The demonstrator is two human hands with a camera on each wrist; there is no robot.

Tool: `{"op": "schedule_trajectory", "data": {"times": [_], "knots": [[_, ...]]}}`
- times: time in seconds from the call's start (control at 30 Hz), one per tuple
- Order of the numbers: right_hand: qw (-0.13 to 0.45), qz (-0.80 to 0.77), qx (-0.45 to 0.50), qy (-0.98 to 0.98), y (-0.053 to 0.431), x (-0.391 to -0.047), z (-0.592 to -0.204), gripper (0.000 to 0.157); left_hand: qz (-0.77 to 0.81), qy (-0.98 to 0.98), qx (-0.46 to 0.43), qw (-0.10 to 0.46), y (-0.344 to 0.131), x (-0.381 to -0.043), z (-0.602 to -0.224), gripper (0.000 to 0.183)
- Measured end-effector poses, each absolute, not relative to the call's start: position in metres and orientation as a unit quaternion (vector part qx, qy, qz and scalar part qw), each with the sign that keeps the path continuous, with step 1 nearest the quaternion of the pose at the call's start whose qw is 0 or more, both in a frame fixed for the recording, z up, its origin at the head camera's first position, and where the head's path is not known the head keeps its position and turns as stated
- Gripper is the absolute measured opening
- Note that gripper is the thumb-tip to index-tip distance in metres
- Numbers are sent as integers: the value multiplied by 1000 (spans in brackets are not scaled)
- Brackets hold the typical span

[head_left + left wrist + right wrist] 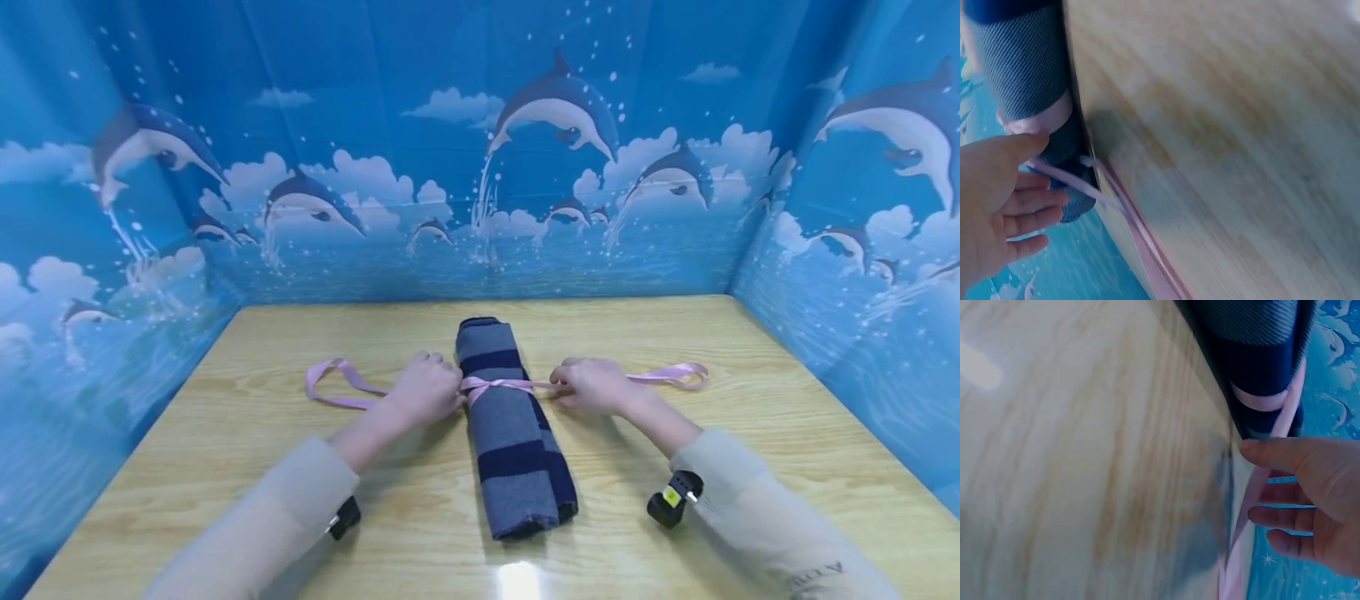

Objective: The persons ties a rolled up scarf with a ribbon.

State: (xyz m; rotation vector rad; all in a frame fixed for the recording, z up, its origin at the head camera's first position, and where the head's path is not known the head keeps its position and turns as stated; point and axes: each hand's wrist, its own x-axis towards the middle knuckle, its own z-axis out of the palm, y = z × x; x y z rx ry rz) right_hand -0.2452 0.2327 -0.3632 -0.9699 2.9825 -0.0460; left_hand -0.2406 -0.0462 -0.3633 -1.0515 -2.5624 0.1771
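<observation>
A rolled-up striped scarf or cloth point(510, 421), grey and dark navy, lies lengthwise on the wooden table point(300, 492). Around its middle runs a pink ribbon point(512, 384), crossed on top. My left hand point(427, 387) is at the roll's left side, pinching the ribbon close to the crossing. In the left wrist view, the thumb point(1032, 145) lies against the roll, and the other fingers are loosely bent. To the right of the roll, my right hand point(596, 386) pinches the other ribbon length between thumb point(1266, 450) and finger, stretching it sideways. Loose ribbon trails outward beyond both hands.
A blue curtain point(420, 150) printed with dolphins and clouds hangs behind the table and along both sides. Black wrist devices show at the left sleeve point(303, 492) and right sleeve point(738, 483). Light reflects on the tabletop near the front edge.
</observation>
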Motion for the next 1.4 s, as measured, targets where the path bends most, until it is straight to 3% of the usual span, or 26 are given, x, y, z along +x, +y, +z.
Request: {"op": "schedule_trajectory", "data": {"times": [0.13, 0.37, 0.47, 0.7, 1.1, 1.4], "knots": [[-5, -16, -307, 952, 228, -246, -366, 5, 98, -891, -367, 249, -44, -239, -367, 15], [-49, -16, -307, 950, 227, -247, -367, 7, 103, -899, -356, 234, -43, -238, -368, 6], [-56, -21, -297, 953, 228, -247, -365, 4, 100, -898, -346, 252, -45, -240, -367, 3], [-71, -42, -281, 956, 233, -247, -357, 5, 87, -881, -343, 315, -53, -240, -360, 11], [-96, -51, -309, 945, 245, -247, -343, 6, 85, -831, -406, 369, -68, -244, -355, 9], [-109, -44, -353, 928, 253, -249, -344, 8, 154, -800, -464, 348, -78, -242, -357, 17]]}}
